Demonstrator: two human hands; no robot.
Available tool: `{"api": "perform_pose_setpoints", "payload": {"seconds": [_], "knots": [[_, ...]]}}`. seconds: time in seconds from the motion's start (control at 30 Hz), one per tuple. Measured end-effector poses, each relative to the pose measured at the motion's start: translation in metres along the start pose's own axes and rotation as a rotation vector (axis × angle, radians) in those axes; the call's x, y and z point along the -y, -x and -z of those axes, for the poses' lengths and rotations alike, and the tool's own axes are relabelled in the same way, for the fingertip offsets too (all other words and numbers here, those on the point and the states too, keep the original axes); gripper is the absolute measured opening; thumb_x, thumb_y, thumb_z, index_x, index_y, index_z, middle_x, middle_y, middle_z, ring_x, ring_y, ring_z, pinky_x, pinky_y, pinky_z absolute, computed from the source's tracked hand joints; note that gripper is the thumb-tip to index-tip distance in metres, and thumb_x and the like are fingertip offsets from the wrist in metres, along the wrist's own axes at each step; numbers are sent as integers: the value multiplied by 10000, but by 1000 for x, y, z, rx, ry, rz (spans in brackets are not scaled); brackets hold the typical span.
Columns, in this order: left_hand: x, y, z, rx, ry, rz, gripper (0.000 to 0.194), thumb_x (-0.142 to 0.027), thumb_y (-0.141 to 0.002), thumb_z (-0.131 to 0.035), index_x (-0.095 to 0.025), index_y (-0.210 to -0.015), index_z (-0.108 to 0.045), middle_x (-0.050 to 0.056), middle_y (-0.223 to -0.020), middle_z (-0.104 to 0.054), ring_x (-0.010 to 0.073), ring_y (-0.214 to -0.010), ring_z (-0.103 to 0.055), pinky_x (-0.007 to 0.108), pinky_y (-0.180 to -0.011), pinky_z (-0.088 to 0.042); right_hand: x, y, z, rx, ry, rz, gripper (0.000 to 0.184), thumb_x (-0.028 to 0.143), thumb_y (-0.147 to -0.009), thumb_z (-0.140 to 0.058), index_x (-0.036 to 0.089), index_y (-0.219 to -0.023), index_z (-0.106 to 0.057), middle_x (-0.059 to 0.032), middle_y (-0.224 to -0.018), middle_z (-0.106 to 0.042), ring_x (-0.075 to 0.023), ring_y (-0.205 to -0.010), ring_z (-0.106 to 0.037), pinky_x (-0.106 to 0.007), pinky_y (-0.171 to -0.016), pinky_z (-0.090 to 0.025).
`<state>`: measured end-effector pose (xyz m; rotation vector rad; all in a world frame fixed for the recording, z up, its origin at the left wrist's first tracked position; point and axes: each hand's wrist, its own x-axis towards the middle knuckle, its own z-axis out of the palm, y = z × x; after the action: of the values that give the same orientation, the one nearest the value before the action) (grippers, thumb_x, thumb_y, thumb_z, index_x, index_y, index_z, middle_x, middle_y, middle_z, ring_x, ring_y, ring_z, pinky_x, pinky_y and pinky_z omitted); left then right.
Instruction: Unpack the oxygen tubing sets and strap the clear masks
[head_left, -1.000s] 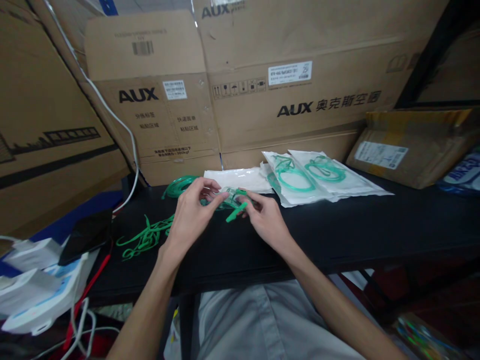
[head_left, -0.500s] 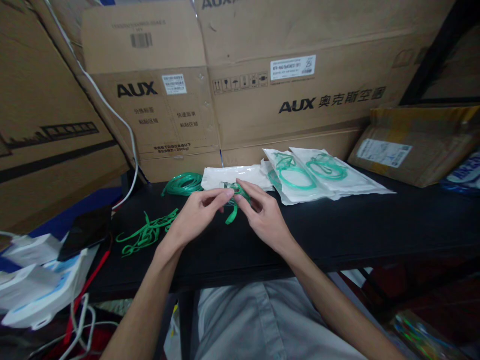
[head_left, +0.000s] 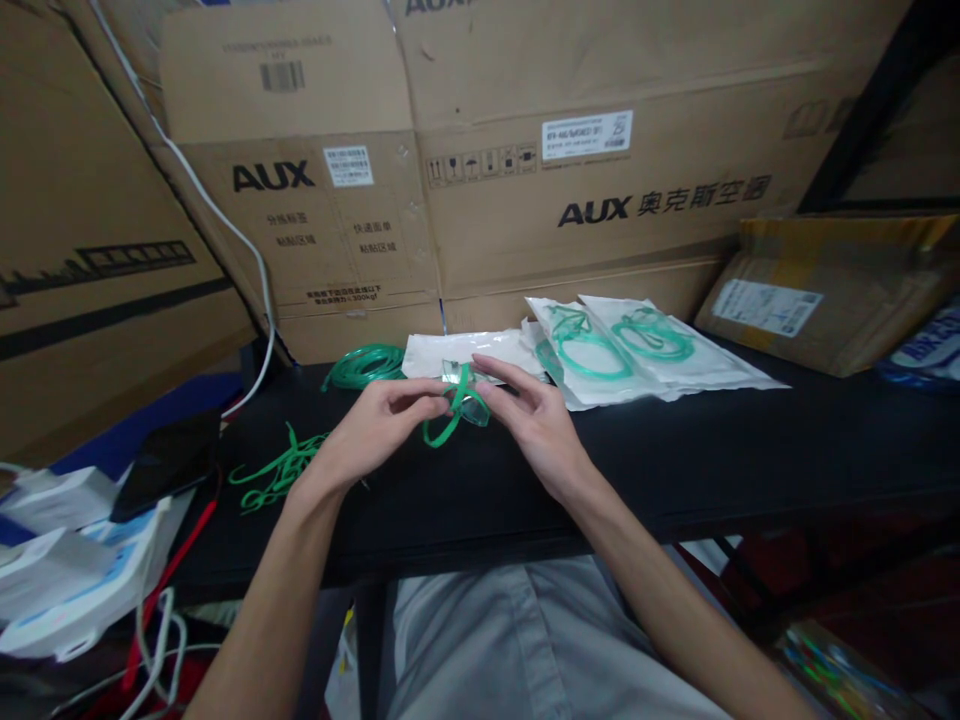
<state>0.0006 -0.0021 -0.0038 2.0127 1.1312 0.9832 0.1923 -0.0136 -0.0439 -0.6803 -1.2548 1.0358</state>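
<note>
Above the black table, both hands meet on a small transparent, green-tinted oxygen mask (head_left: pixel 474 410) with a green elastic strap (head_left: pixel 442 432) looped at its front. My left hand (head_left: pixel 382 428) pinches its left side and the strap between thumb and fingers. On the other side, the thumb and fingers of my right hand (head_left: pixel 534 420) close on the mask's edge. Fingers cover part of the mask, so its full shape is hidden. Left of my left hand lies a tangled pile of green elastic straps (head_left: pixel 281 470). A coil of green tubing (head_left: pixel 365 366) rests behind it.
White packets with green tubing (head_left: pixel 592 360) lie at the right, and a flat white packet (head_left: pixel 495 350) lies behind my hands. Large cardboard boxes (head_left: pixel 495 240) wall off the back. A taped carton (head_left: pixel 832 290) stands far right; a phone (head_left: pixel 169 465) and power strip (head_left: pixel 90 590) sit left.
The mask has turned in my fingers, and its strap now loops across the front toward the left instead of hanging straight down. My left hand has shifted slightly left and down.
</note>
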Motion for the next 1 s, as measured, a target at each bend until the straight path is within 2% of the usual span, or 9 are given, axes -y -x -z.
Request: {"api": "perform_pose_setpoints", "payload": {"seconds": [0.13, 0.27, 0.4, 0.47, 0.57, 0.67, 0.77, 0.9, 1.0], "knots": [[1, 0, 6, 11, -104, 20, 283, -379, -819, -626, -193, -961, -785, 30, -893, -777, 238, -866, -704, 325, -860, -539, -7, -1, 2, -74, 19, 19, 383, 358, -794, -763, 187, -1134, -723, -93, -1261, -698, -223, -1112, -681, -345, -1003, -520], [2, 0, 11, -119, -285, -10, 271, -361, -835, -590, -219, -955, -787, 15, -960, -778, 234, -907, -697, 311, -889, -514, -9, -2, 3, -103, 38, 35, 381, 365, -797, -756, 184, -1129, -714, -103, -1268, -682, -216, -1071, -692, -345, -994, -521], [6, -1, 16, -256, -364, 9, 223, -338, -818, -583, -221, -870, -766, 1, -858, -763, 218, -828, -682, 295, -816, -507, -9, -2, 4, -157, 75, 55, 353, 358, -819, -728, 186, -1127, -706, -101, -1265, -675, -206, -1054, -689, -341, -987, -517], [5, -1, 17, -335, -260, 31, 193, -312, -803, -580, -208, -836, -739, 6, -770, -736, 200, -773, -675, 279, -766, -505, -9, -2, 5, -165, 72, 62, 326, 341, -828, -717, 186, -1115, -706, -99, -1256, -675, -203, -1045, -688, -335, -976, -520], [0, -2, 19, -490, 100, 62, 142, -275, -758, -598, -185, -817, -689, 5, -688, -672, 143, -634, -622, 232, -620, -482, -9, -3, 5, -178, 98, 113, 265, 307, -839, -701, 184, -1072, -717, -93, -1216, -679, -207, -1075, -670, -336, -987, -511], [-4, -2, 23, -582, 506, 103, 165, -225, -708, -632, -185, -868, -647, -51, -590, -523, 70, -478, -464, 177, -489, -400, -8, -3, 6, -217, 156, 211, 185, 283, -862, -666, 198, -1017, -722, -85, -1199, -665, -215, -1126, -636, -354, -1017, -494], [-2, -2, 27, -636, 700, 106, 180, -188, -705, -637, -201, -881, -600, -102, -538, -324, 40, -407, -278, 159, -427, -325, -9, -3, 7, -256, 197, 290, 152, 256, -890, -629, 219, -1007, -719, -80, -1201, -649, -221, -1160, -611, -381, -1049, -474], [-3, -1, 22, -687, 545, 3, 111, -191, -749, -637, -193, -860, -636, -73, -572, -391, 54, -448, -337, 166, -414, -279, -6, -1, 6, -252, 210, 321, 144, 232, -898, -619, 223, -1003, -717, -83, -1181, -648, -227, -1138, -620, -399, -1057, -471], [-12, 4, 8, -551, 201, -105, 117, -258, -835, -635, -199, -909, -704, -24, -668, -558, 103, -585, -511, 191, -511, -398, -4, 1, 3, -212, 203, 347, 137, 228, -901, -625, 215, -998, -721, -85, -1170, -645, -225, -1151, -616, -389, -1054, -473]]}}
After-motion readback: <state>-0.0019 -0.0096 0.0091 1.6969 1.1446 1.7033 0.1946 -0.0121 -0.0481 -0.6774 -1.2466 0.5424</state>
